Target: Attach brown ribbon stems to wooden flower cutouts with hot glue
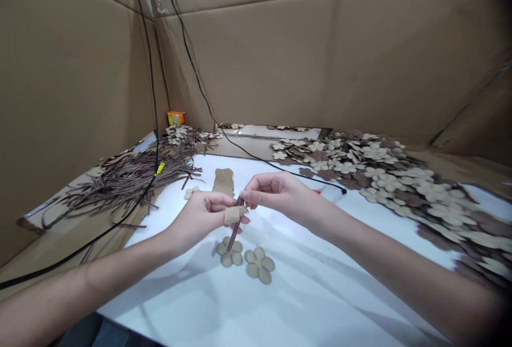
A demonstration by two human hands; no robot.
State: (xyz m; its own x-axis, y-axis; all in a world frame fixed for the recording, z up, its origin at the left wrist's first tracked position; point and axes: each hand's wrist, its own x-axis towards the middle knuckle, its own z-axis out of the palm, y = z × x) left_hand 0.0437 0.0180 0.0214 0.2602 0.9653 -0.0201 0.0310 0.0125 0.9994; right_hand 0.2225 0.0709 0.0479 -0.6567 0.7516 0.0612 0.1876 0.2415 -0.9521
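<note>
Above the white board [192, 293], my left hand [204, 212] pinches a brown checked ribbon [234, 236], its thumb wrapped in a beige bandage. My right hand [269, 192] meets it from the right, fingertips closed on the upper part of the same ribbon. The ribbon's lower end hangs down in front of a tan fabric flower [236, 257]. A second tan flower [260, 265] lies to its right on the board. Part of the ribbon is hidden between my fingers.
A heap of brown ribbons [132, 176] lies at the left. Cream and brown flowers [384, 171] are piled at the right. A piece of cardboard [223, 181] lies behind my hands. Black cables [192, 58] hang across, and cardboard walls [300, 42] enclose the board.
</note>
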